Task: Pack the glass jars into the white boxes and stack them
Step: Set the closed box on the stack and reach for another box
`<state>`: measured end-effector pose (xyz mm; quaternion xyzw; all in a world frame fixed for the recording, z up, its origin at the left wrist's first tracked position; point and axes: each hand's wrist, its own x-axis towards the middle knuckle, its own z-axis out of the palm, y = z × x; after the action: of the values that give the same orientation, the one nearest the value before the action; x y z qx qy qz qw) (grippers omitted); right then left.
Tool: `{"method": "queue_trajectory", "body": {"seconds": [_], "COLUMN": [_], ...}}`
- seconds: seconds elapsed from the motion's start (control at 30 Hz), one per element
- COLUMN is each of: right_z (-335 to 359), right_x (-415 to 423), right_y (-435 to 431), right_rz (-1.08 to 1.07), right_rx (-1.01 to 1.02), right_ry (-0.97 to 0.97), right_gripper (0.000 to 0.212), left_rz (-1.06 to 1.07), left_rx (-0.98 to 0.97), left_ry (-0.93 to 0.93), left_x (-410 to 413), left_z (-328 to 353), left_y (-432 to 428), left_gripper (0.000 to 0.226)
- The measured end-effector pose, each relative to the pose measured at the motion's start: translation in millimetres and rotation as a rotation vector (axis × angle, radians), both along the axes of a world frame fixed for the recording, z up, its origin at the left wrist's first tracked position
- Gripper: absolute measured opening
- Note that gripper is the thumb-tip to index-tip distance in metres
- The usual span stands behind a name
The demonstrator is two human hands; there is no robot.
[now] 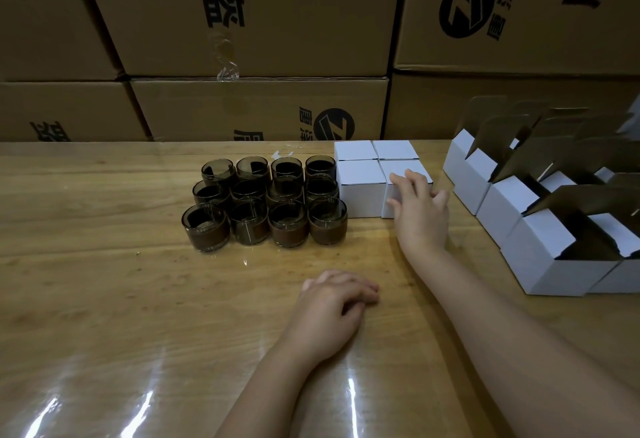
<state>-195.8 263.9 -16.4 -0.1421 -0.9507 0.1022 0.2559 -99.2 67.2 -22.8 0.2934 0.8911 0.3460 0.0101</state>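
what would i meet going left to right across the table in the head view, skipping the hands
glass jars -> closed white boxes -> open white boxes

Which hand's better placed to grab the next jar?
Left, likely. The left hand rests idle on the table near the glass jars; the right hand is occupied, touching the closed white box.
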Motion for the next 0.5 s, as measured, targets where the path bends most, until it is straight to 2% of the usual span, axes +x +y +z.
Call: {"method": "queue_trajectory", "body": {"seconds": [0.17,0.27,0.33,0.4,0.5], "right_z": [-4,-8,-8,-9,-8], "right_x": [1,4,7,12,21], "right_y": [-2,-1,-1,1,10], "right_rz": [0.002,0.061,0.147,0.202,0.167], "right_rx": [-0.019,-0.081,-0.232,-0.472,-0.846], "right_ry": [0.008,-0.029,-0.001,0.107,0.218], "right_gripper": [0.051,0.063,0.071,0.077,0.075], "left_rz": [0.011,0.017,0.016,0.014,0.008], "left_rx": [0.025,0.032,0.034,0.036,0.045], "left_ry": [-0.013,-0.019,-0.023,-0.028,-0.036], "left_x": [-1,-1,-1,-2,-3], "left_z": [0,0,0,0,-1], "left_y": [0,0,0,-1,-1], "left_gripper": [0.024,0.023,0.022,0.022,0.022]}}
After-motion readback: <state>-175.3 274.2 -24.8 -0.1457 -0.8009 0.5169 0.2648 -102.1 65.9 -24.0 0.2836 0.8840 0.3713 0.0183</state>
